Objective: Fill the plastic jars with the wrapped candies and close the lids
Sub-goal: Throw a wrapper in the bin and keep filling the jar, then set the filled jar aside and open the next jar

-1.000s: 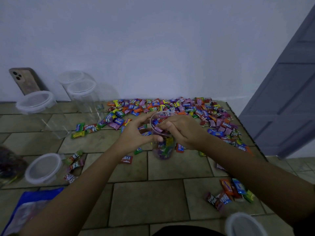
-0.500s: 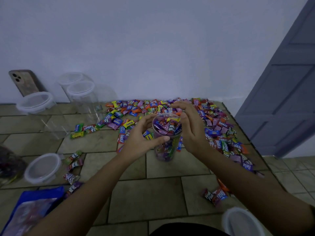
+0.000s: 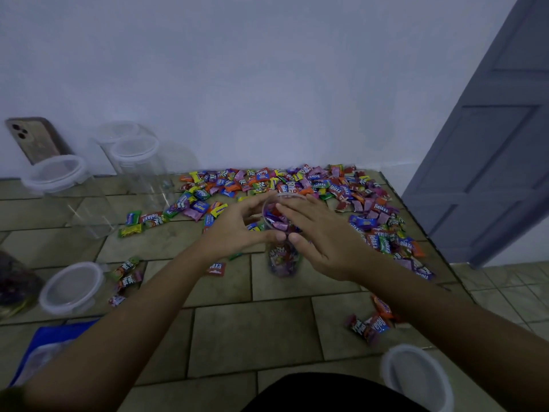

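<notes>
**A:** Tiled floor point(image 3: 252, 331), item count?

**B:** 1 jar point(image 3: 282, 263), part-filled, centre, amid loose candies point(image 3: 371, 209); 3 empty jars point(image 3: 56, 185) left-rear; 2 further lids point(image 3: 71, 288) nearer.

**A:** Hands?

**B:** Left hand point(image 3: 234, 230) gripped the jar. Right hand point(image 3: 323, 233), previously beside it, lay flat across its mouth.

Clear smooth plastic jar point(image 3: 282, 260); glossy candy wrappers point(image 3: 297, 185) (foil-like); matt tiled floor point(image 3: 252, 337).

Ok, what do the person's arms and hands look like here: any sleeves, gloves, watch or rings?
Both are bare. The left hand and right hand wear no gloves or visible rings. The left forearm and right forearm show no sleeve, watch or band up to the frame edges. A dark garment shows at the bottom.
</notes>
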